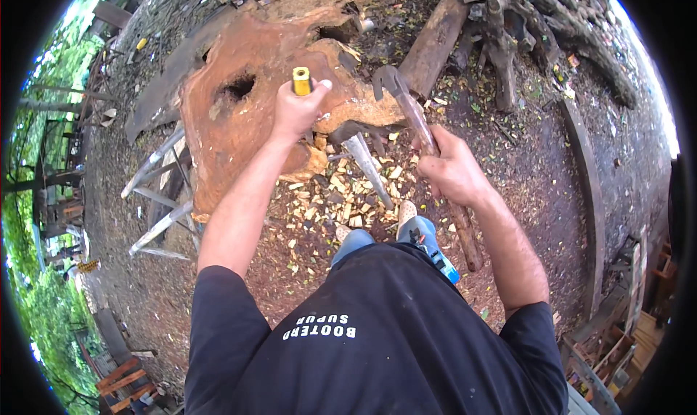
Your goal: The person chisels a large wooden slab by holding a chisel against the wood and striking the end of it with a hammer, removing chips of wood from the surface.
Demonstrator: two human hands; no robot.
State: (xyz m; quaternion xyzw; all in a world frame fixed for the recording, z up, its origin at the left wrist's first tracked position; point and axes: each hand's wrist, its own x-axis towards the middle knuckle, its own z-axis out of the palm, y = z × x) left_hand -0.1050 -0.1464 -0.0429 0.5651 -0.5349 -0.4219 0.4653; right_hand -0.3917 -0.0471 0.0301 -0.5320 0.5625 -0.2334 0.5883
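Observation:
My left hand (298,113) is closed around the yellow handle of a chisel (301,83), its butt end facing up. The blade is hidden below my fist. Under it lies a large, irregular reddish-brown wood slab (236,136) with a dark hole and rough, cut edges. To the right, my right hand (454,168) grips the wooden handle of a claw hammer (415,117). The hammer's metal head is up beside the slab's right edge, apart from the chisel, and its handle end points down toward my leg.
Metal legs (161,223) show at the slab's left, and another metal leg (369,172) below its near edge. Wood chips (341,197) litter the ground by my feet. Logs and roots (501,48) lie at the far right, with a long beam (587,197) nearer.

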